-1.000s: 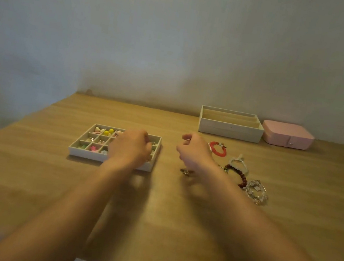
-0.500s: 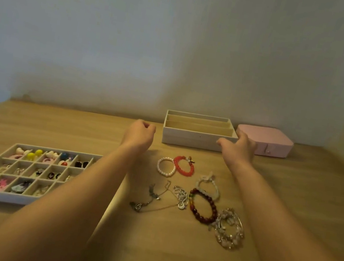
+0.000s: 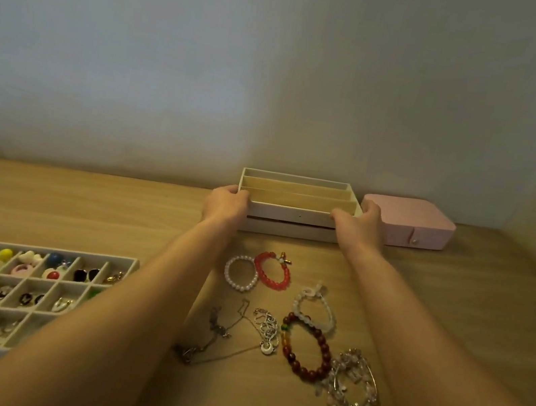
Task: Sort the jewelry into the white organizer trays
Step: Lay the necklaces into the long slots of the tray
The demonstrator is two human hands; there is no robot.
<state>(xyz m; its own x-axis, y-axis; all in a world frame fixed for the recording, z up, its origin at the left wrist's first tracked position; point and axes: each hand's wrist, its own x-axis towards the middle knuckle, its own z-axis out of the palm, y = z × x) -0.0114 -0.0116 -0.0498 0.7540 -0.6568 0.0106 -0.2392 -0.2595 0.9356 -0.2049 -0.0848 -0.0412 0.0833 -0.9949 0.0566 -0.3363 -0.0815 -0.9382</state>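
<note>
At the back of the wooden table, a white tray with long slots [image 3: 293,213] is lifted slightly off a second white tray [image 3: 290,229] beneath it. My left hand [image 3: 225,204] grips its left end and my right hand [image 3: 359,223] grips its right end. Loose jewelry lies between my forearms: a pearl bracelet [image 3: 241,273], a red bead bracelet [image 3: 272,271], a pale bead bracelet [image 3: 314,308], a dark red bead bracelet [image 3: 307,353], a clear crystal bracelet [image 3: 352,389] and silver chain necklaces [image 3: 233,335]. A white grid tray [image 3: 39,248] at the left holds earrings and small pieces.
A closed pink jewelry box [image 3: 412,221] stands just right of the stacked trays, against the wall. The wall runs along the table's back edge and a side wall closes in on the right. The grid tray sits near the table's left front.
My hands left the grid tray and the jewelry pile, reached to the back and took hold of both ends of the slotted tray, raising it a little. My view shifted right and forward.
</note>
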